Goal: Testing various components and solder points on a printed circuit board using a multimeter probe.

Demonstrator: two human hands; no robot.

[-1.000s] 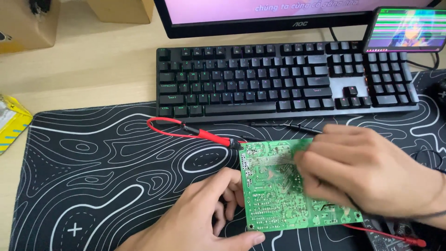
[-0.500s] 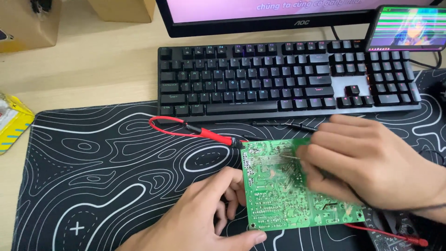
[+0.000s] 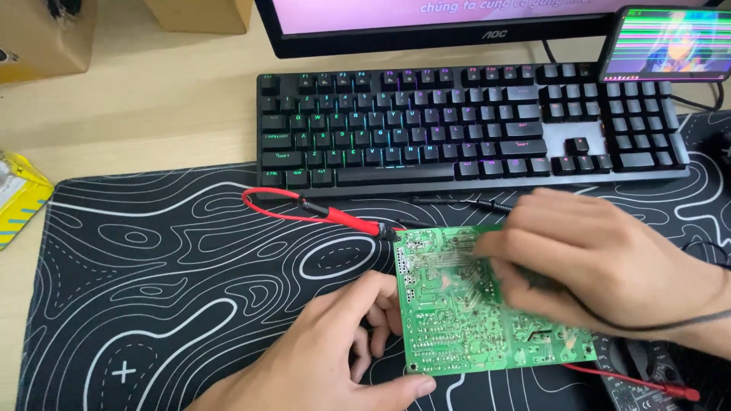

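A green circuit board (image 3: 457, 335) lies solder side up on the black patterned desk mat (image 3: 167, 304). My left hand (image 3: 335, 358) grips its left and lower edge, thumb along the bottom. My right hand (image 3: 609, 266) rests over the board's right half with blurred fingers curled on a dark corded tool (image 3: 544, 283), mostly hidden; its black cable (image 3: 655, 326) trails right. A red probe (image 3: 343, 219) lies on the mat, its tip at the board's top left corner.
A black keyboard (image 3: 464, 129) with lit keys stands behind the mat, a monitor (image 3: 426, 23) and a lit phone (image 3: 670, 42) beyond it. A thin black probe (image 3: 457, 202) lies by the keyboard. A meter (image 3: 640, 377) sits at bottom right, a yellow packet (image 3: 19, 198) at left.
My right hand's fingers have shifted a little over the board. My left hand, the board and the red probe stay where they were.
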